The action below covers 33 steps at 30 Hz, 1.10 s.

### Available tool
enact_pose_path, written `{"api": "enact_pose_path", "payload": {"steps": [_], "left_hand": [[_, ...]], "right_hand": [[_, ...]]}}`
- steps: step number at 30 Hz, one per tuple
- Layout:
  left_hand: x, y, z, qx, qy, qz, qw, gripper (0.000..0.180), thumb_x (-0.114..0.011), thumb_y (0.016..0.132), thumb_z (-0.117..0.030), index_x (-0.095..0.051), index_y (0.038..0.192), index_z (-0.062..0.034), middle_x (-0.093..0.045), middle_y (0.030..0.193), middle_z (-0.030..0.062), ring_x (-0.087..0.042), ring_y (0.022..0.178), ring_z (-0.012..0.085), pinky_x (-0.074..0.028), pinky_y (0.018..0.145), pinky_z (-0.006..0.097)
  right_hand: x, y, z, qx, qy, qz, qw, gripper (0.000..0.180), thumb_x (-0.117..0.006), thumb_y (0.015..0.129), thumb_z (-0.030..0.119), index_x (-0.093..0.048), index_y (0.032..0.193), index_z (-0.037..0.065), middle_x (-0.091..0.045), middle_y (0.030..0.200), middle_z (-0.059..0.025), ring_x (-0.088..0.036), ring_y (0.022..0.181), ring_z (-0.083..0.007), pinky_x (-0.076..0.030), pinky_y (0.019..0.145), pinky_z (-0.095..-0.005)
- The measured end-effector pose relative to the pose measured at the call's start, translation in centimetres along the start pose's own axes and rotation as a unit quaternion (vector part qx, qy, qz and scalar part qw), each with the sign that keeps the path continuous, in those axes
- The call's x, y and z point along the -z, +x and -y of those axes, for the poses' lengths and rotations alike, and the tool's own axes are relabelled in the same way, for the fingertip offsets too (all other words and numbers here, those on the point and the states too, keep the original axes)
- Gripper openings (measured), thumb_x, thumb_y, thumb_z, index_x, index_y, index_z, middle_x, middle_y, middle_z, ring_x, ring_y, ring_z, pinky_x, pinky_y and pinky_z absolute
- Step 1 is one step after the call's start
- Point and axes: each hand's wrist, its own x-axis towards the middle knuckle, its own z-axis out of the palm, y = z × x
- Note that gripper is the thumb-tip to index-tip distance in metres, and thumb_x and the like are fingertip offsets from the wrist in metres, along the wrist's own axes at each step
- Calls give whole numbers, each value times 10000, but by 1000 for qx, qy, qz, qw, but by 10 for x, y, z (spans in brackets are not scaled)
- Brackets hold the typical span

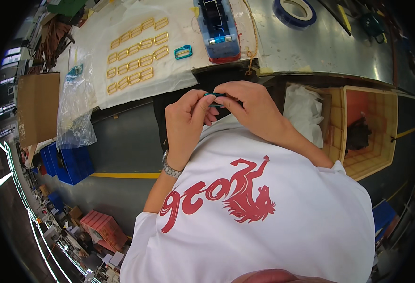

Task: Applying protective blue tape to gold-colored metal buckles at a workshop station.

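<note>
My left hand (pixel 188 113) and my right hand (pixel 251 104) meet in front of my chest, just off the table's near edge. Pinched between their fingertips is a small teal buckle (pixel 212 94), mostly covered by the fingers. Beyond the hands, several gold rectangular slide buckles (pixel 146 44) lie in rows on a white sheet (pixel 169 75). A separate teal buckle (pixel 183 52) rests to the right of those rows. Close by it stands a blue tape dispenser (pixel 219 35) at the table's edge.
A blue tape roll (pixel 295 12) lies on the metal tabletop (pixel 321 52) at right. Clear plastic bag (pixel 75 118) hangs over the left edge beside a cardboard box (pixel 37 108). Below are blue crates (pixel 70 162); a yellow crate (pixel 372 160) stands right, near white plastic (pixel 304 111).
</note>
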Motion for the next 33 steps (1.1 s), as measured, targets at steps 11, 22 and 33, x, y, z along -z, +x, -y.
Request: {"api": "enact_pose_path", "payload": {"steps": [11,22,33], "left_hand": [[7,3,4,49,-116,42,991,192,-684,1084,-137,-723,1147,40,-761,826,85,-712,683,108,-567,616,252],[34,4,-8,-157,221,97,958,475,-801,917,36,-679,1376,10,-766,1018,96,-746,856,134,-612,756,272],[10,1,5,24,-92,9,995,223,-694,1048,-35,-726,1251,49,-767,924,70,-696,747,80,-584,656,239]], "right_hand": [[2,8,-8,6,-24,40,999,139,-676,1045,90,-730,1101,-26,-735,895,-134,-722,747,-200,-562,691,-321],[-1,8,-2,-160,114,72,978,149,-646,1063,104,-715,1066,-28,-724,868,-112,-722,726,-175,-547,668,-323],[-5,12,-3,-155,119,73,978,135,-675,1028,102,-715,1088,-11,-737,903,-138,-722,752,-229,-550,703,-359]]}}
